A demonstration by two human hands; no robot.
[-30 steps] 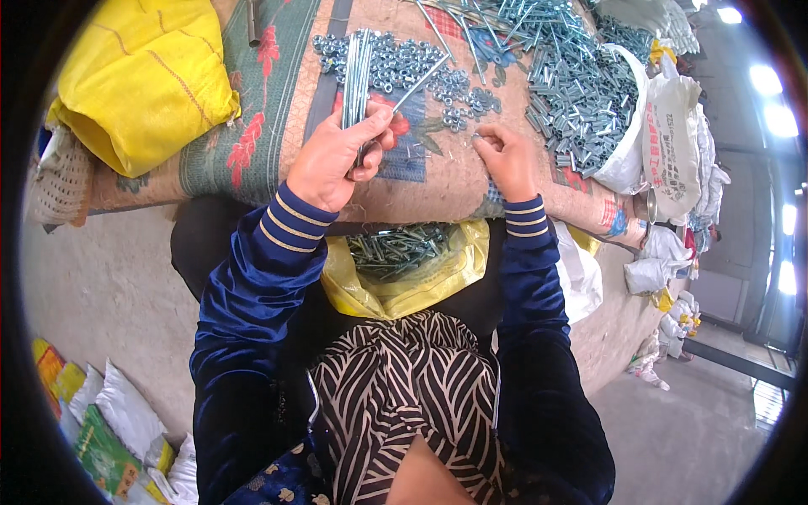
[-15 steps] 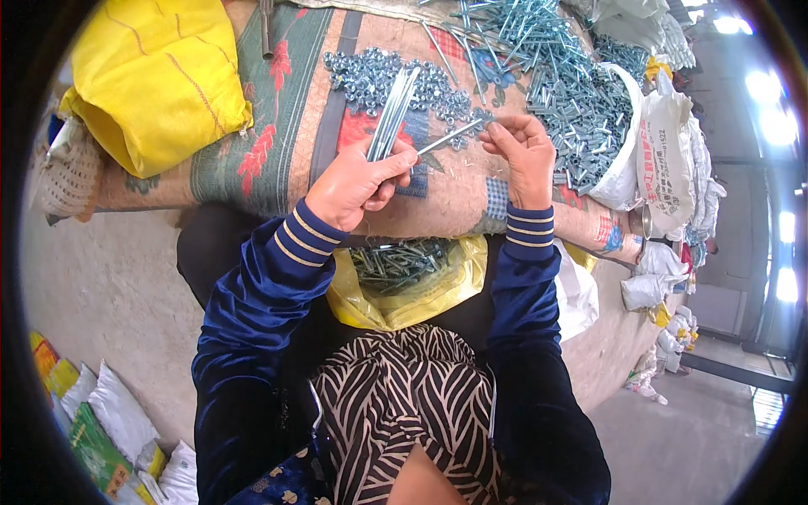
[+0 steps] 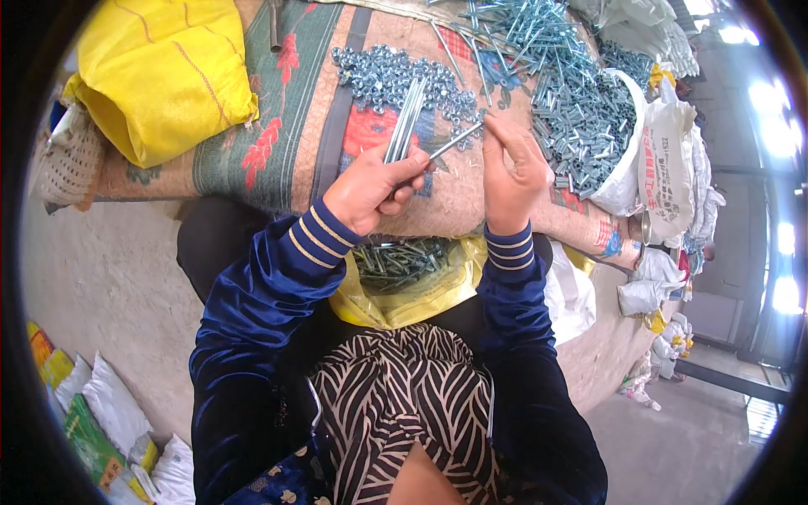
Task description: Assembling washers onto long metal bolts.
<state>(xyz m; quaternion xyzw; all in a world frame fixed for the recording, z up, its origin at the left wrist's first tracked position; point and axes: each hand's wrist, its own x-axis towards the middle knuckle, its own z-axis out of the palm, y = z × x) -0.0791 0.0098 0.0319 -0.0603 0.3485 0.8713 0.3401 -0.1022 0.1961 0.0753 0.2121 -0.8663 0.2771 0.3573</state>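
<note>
My left hand (image 3: 370,187) is closed round a bundle of long, thin metal rods (image 3: 407,119), which stick up past its fingers. Between its thumb and fingers one single rod (image 3: 455,141) slants out to the right. My right hand (image 3: 516,172) has thumb and forefinger pinched at the far end of that rod; whatever small piece sits there is hidden by the fingertips. Just beyond both hands, a pile of shiny metal nuts (image 3: 394,77) lies on the patterned cloth (image 3: 307,109).
A heap of rods and short metal sleeves (image 3: 581,126) spreads at the far right beside a white sack (image 3: 665,160). An open yellow bag (image 3: 396,311) with metal pieces rests at my lap. Far left lies a yellow sack (image 3: 168,76); packets (image 3: 118,404) are on the floor.
My right hand has turned and its fingers have drawn together at the rod's end. My left hand has moved slightly right with the bundle. The view has shifted a little.
</note>
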